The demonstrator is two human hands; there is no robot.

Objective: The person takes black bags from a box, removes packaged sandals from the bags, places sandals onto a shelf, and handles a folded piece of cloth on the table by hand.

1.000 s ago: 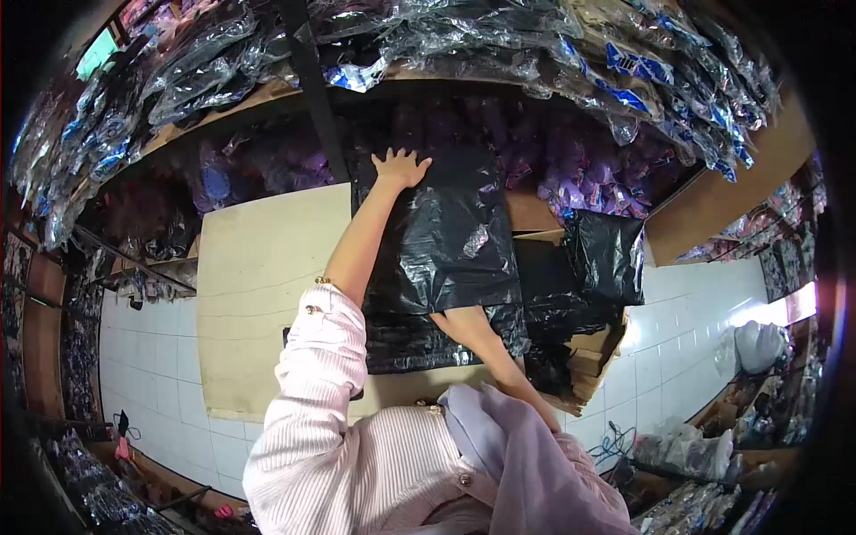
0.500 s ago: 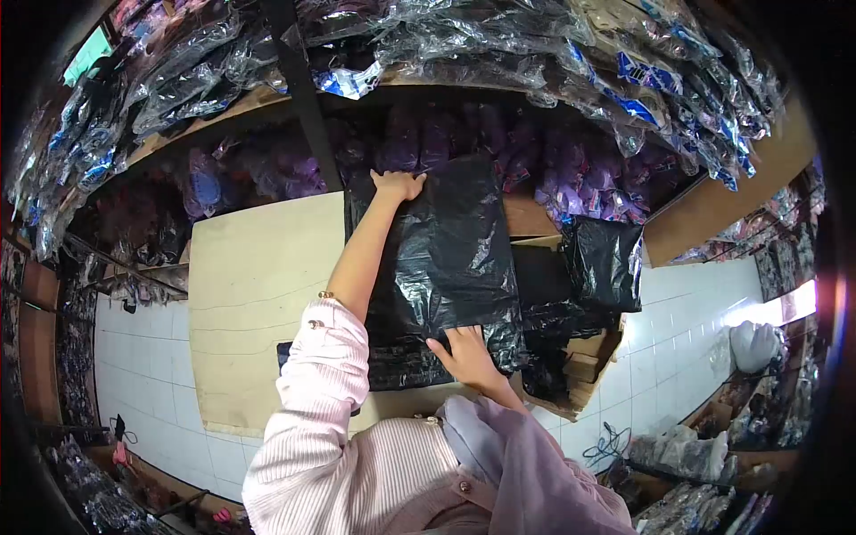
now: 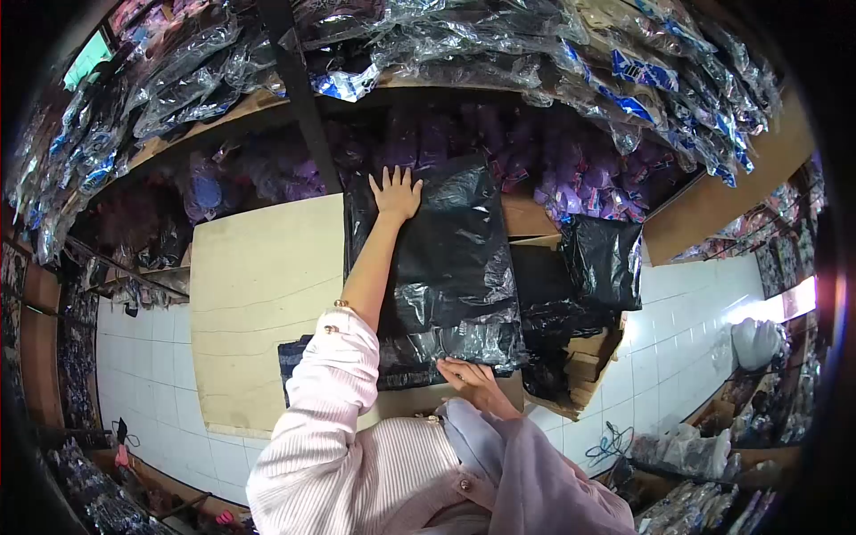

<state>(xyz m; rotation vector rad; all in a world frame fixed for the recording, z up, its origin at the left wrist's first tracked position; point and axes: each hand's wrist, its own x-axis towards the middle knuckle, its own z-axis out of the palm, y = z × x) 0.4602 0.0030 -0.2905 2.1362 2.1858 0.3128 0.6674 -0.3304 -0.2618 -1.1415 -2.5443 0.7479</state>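
Observation:
A shiny black plastic bag (image 3: 455,250) lies flat in front of me on a stack of similar black bags, over a beige board. Spread wide, my left hand (image 3: 397,198) presses palm down on its far left part. At the near edge, my right hand (image 3: 473,383) has its fingers together and bent against the bag's rim, seemingly pinching it; the fingertips are partly hidden. Dark blue folded cloth (image 3: 292,355) peeks out beside my left sleeve.
The beige board (image 3: 267,303) extends to the left. On the right stand an open cardboard box (image 3: 588,370) and another black packet (image 3: 604,259). Shelves of plastic-wrapped goods (image 3: 464,53) overhang the far side, with purple packets (image 3: 593,192) below. A cable (image 3: 611,443) lies on the tiled floor.
My left hand has flattened and spread its fingers on the bag. My right hand has slid back toward me, from on top of the bag to its near edge.

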